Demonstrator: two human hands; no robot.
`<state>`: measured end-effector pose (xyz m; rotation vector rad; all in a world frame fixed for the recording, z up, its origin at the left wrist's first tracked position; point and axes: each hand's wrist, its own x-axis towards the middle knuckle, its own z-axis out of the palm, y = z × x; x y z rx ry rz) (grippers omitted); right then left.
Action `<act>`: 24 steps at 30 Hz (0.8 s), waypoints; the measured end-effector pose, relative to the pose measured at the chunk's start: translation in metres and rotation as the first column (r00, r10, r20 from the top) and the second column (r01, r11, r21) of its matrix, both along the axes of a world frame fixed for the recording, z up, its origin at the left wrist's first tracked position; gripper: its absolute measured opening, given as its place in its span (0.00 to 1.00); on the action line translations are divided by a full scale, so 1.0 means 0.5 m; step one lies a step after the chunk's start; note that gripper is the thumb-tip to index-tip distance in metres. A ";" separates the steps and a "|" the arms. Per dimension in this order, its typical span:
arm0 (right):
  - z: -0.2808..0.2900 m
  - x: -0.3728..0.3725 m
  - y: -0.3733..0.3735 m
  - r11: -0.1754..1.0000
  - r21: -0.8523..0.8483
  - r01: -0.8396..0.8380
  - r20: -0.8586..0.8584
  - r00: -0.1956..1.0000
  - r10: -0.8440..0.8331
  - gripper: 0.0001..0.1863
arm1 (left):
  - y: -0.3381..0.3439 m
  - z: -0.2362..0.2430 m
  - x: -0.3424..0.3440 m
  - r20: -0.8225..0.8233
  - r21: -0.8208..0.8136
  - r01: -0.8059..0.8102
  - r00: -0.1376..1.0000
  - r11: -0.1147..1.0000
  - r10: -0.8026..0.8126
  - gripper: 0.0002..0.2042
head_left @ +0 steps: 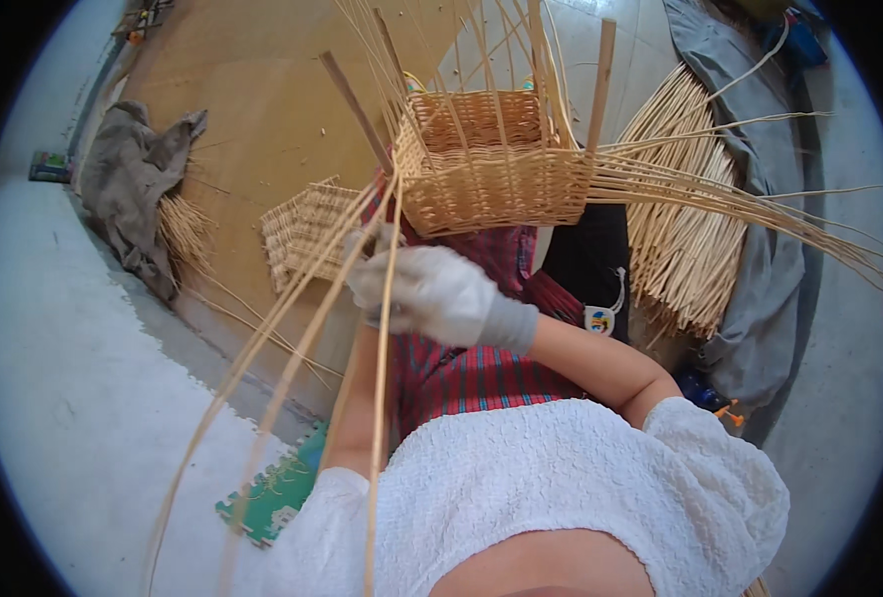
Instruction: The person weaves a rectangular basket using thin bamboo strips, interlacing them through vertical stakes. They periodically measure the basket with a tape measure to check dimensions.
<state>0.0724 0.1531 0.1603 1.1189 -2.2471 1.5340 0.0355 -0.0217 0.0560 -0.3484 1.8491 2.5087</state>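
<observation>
A half-woven wicker basket rests in front of me above my lap, its open top showing the inside. Thin upright stakes and thicker wooden posts rise from its rim. At its left corner a group of long wicker rods gathers and fans down toward me. My right hand, in a white glove with a grey cuff, reaches left across my body, its fingers curled in among these rods. Motion blurs it. Behind it, mostly hidden, is my gloved left hand, close under the basket's left corner.
More loose rod ends stick out from the basket's right side. A large bundle of rods lies on grey cloth at right. Flat woven panels lie at left, beyond them a cloth-covered bundle. A green mat is near lower left.
</observation>
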 end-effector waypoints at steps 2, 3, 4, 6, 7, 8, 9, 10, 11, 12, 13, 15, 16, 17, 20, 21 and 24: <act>0.046 -0.010 -0.030 0.970 0.183 -0.160 -0.245 0.948 0.202 0.24 | 0.042 0.008 0.042 -0.095 -0.149 -0.119 0.990 0.982 0.105 0.14; 0.040 -0.016 -0.039 0.918 0.286 -0.274 -0.197 0.921 0.336 0.22 | 0.035 0.027 0.030 -0.111 -0.077 -0.034 0.994 0.996 0.025 0.16; 0.032 -0.013 -0.035 0.890 0.367 -0.270 -0.163 0.923 0.347 0.20 | 0.024 0.071 0.013 -0.124 -0.005 0.057 0.991 0.998 -0.057 0.18; 0.026 -0.003 -0.032 0.801 0.517 -0.301 -0.088 0.912 0.400 0.18 | 0.014 0.098 -0.029 -0.247 -0.113 0.100 0.961 0.989 -0.126 0.22; 0.023 0.005 -0.026 0.811 0.502 -0.301 -0.065 0.922 0.383 0.18 | 0.044 0.101 -0.052 -0.334 -0.147 0.056 0.937 0.988 -0.103 0.22; 0.020 0.013 -0.016 0.821 0.486 -0.300 -0.042 0.930 0.364 0.18 | 0.085 0.103 -0.072 -0.419 -0.177 0.010 0.904 0.984 -0.084 0.22; 0.021 0.024 -0.007 0.825 0.471 -0.313 -0.023 0.930 0.366 0.19 | 0.098 0.095 -0.089 -0.446 -0.099 -0.046 0.895 0.994 -0.003 0.21; 0.022 0.023 0.005 0.865 0.405 -0.295 0.007 0.947 0.320 0.18 | 0.117 0.081 -0.115 -0.471 -0.019 -0.079 0.880 0.997 0.061 0.20; 0.024 0.019 0.028 0.904 0.370 -0.213 -0.025 0.971 0.239 0.16 | 0.120 0.044 -0.144 -0.416 0.163 -0.108 0.894 0.981 0.167 0.20; 0.033 0.006 0.062 0.934 0.331 -0.135 -0.055 0.985 0.162 0.14 | 0.115 0.022 -0.163 -0.341 0.336 -0.149 0.901 0.930 0.268 0.19; 0.047 -0.029 0.113 0.938 0.340 -0.069 0.088 0.995 0.041 0.09 | 0.102 0.020 -0.174 -0.292 0.416 -0.063 0.935 0.907 0.199 0.19; -0.056 -0.122 0.214 0.930 -0.350 0.116 0.345 0.939 0.013 0.16 | 0.079 0.032 -0.161 -0.207 0.581 0.086 0.977 0.810 0.044 0.19; -0.110 -0.167 0.262 0.688 -0.644 0.335 0.588 0.791 0.166 0.27 | 0.078 0.035 -0.165 -0.216 0.506 0.122 0.976 0.854 -0.012 0.21; -0.110 -0.177 0.262 0.669 -0.635 0.385 0.629 0.761 0.158 0.36 | 0.076 0.041 -0.165 -0.235 0.470 0.140 0.972 0.871 -0.030 0.21; -0.077 -0.161 0.247 0.709 -0.491 0.506 0.713 0.701 -0.006 0.19 | 0.071 0.043 -0.160 -0.280 0.234 0.213 0.949 0.949 -0.144 0.20; -0.068 -0.157 0.253 0.761 -0.371 0.533 0.727 0.676 -0.119 0.14 | 0.063 0.039 -0.149 -0.259 0.064 0.202 0.949 0.977 -0.180 0.20; -0.057 -0.159 0.249 0.795 -0.164 0.584 0.595 0.701 -0.393 0.06 | 0.088 0.043 -0.135 -0.187 -0.165 0.123 0.970 0.979 -0.153 0.24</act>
